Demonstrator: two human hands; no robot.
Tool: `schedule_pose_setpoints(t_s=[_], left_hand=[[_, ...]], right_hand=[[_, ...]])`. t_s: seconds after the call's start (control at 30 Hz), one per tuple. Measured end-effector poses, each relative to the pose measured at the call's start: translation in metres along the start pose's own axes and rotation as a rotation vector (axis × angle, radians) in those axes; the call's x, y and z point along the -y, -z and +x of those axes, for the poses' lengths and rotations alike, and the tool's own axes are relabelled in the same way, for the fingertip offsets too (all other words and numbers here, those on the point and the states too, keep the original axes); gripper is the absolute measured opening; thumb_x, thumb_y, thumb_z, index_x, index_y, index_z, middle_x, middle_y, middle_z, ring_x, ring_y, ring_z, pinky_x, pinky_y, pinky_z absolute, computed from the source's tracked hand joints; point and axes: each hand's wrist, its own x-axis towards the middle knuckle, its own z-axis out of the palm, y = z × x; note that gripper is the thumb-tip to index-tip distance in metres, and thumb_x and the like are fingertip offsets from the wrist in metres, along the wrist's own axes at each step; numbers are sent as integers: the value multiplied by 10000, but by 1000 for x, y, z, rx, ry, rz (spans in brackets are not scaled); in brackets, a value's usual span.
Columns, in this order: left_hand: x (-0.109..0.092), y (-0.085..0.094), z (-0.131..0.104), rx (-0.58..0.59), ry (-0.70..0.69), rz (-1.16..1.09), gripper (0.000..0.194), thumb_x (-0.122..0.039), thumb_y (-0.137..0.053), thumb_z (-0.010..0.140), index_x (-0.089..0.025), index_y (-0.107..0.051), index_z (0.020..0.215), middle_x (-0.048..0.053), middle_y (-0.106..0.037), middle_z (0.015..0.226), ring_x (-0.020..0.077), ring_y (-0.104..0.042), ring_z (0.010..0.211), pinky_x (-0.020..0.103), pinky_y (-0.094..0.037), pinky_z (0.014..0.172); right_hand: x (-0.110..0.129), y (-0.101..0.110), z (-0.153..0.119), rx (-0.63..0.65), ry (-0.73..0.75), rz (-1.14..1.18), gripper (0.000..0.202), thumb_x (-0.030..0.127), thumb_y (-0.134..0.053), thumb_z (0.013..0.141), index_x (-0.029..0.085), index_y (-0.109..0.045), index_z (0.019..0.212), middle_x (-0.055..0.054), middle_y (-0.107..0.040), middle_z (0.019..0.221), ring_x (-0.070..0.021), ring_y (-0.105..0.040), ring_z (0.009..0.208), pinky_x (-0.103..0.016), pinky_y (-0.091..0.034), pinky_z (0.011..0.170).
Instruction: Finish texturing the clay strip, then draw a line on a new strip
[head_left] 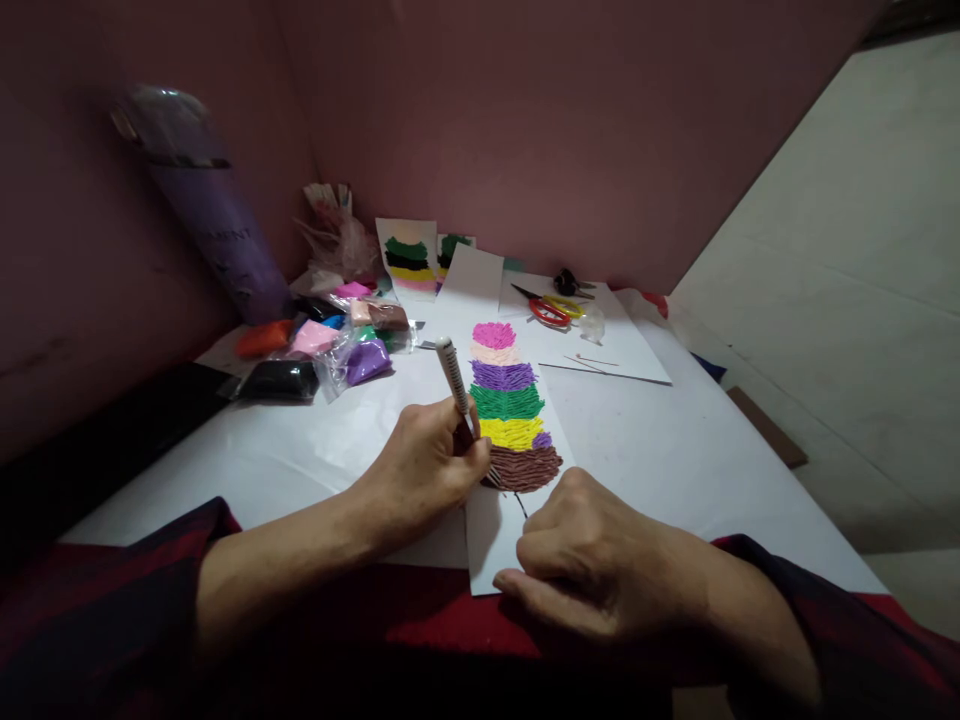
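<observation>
A narrow white card [487, 540] lies on the white-covered table, bearing textured bands of pink, peach, purple, green, yellow and brown. My left hand [431, 460] is closed around a pen-like tool [452, 378], whose thin metal tip meets the left part of the brown band [529, 468]. A small purple patch [542, 440] sits at the right end of the yellow band. My right hand [581, 555] rests over the card's lower right edge with its fingers curled; whether they hold anything is hidden. Short dark lines show on the card below the brown band.
Bagged coloured clay [367, 360] lies at the left, near a tall purple bottle [217, 220]. Red-handled scissors [550, 312] and yellow-handled scissors lie on white sheets at the back. A painted card [407, 262] leans by the pink wall.
</observation>
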Motion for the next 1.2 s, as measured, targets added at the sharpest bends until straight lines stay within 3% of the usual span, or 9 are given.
schedule_pose_setpoints(t_s=[0.37,0.6,1.2], left_hand=[[3,7,2,25,-79,-21,166,-48,-506,749,-170,-468,643,-62,-497,548,72,-476,539,172,-382,504],[6,9,4,9,-140,35,175,-25,-500,720,-167,-457,627,-76,-450,542,55,-404,503,169,-352,487],[10,15,7,31,-131,85,197,-25,-515,716,-174,-425,625,-88,-401,534,49,-332,491,173,-309,466]], right_hand=[[-2,-5,-6,27,-51,49,397,238,-514,914,173,-379,547,84,-344,493,-65,-247,467,-271,-209,503],[-1,-4,-4,52,-85,74,392,232,-500,918,179,-360,555,84,-282,511,-73,-229,482,-271,-201,508],[1,1,-1,85,-66,48,396,227,-489,930,182,-396,548,75,-354,492,-72,-270,468,-256,-244,519]])
